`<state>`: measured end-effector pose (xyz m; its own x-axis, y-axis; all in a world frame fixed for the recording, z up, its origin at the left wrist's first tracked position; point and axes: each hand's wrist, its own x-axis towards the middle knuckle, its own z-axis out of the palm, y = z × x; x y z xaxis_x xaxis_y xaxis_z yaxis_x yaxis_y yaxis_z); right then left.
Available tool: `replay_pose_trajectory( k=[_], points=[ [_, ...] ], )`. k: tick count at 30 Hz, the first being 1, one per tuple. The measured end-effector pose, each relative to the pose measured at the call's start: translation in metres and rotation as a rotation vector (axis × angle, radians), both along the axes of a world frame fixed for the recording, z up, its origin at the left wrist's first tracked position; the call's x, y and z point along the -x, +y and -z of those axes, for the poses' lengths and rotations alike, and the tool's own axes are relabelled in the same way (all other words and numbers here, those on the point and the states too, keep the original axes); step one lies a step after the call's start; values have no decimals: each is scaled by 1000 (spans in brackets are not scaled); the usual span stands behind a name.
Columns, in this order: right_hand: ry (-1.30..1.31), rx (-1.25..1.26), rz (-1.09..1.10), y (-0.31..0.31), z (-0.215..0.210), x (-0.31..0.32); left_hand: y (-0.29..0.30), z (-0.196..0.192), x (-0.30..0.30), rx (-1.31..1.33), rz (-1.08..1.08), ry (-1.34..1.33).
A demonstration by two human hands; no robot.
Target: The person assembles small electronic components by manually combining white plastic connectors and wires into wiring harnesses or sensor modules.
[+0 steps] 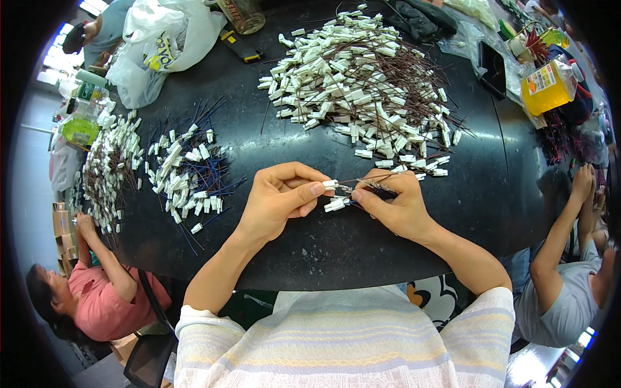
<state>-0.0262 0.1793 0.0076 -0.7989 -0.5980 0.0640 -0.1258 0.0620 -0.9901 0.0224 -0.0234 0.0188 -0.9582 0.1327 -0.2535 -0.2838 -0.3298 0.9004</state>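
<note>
Near the table's front edge, my left hand [278, 197] pinches a small white plastic connector [330, 185] between thumb and forefinger. A thin brown wire [369, 178] runs from that connector toward my right hand [398, 205]. My right hand is closed around a bundle of dark blue wires [380, 191], whose silvery metal ends point toward my left hand. Just below the fingertips is another white connector [336, 205] with a blue wire; I cannot tell whether it is held or lies on the table. Beyond my hands lies a large heap of white connectors with brown wires [349, 77].
A smaller pile of white connectors with blue wires [187, 169] lies at the left, with another pile [110, 161] farther left. A yellow-handled cutter [240, 45], plastic bag [165, 42], phone [491, 70] and yellow bottle [548, 87] stand around the black table [310, 258]. People sit at both sides.
</note>
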Motion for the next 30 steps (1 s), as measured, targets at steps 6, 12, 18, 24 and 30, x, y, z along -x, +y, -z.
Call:
replay_pose_trajectory(
  k=[6,12,18,24,30],
  points=[
    [91,16,20,0,8,0,3,0,-3,157,0,86],
    [101,-3,114,0,7,-1,8,-5,-6,319,16,128],
    [-369,-4,67,5,-3,2,10,1,-8,373,24,153],
    [-184,-10,40,4,-4,-1,15,4,-8,357,29,164],
    [-33,68,15,1,6,-3,18,11,-10,376,73,181]
  ],
)
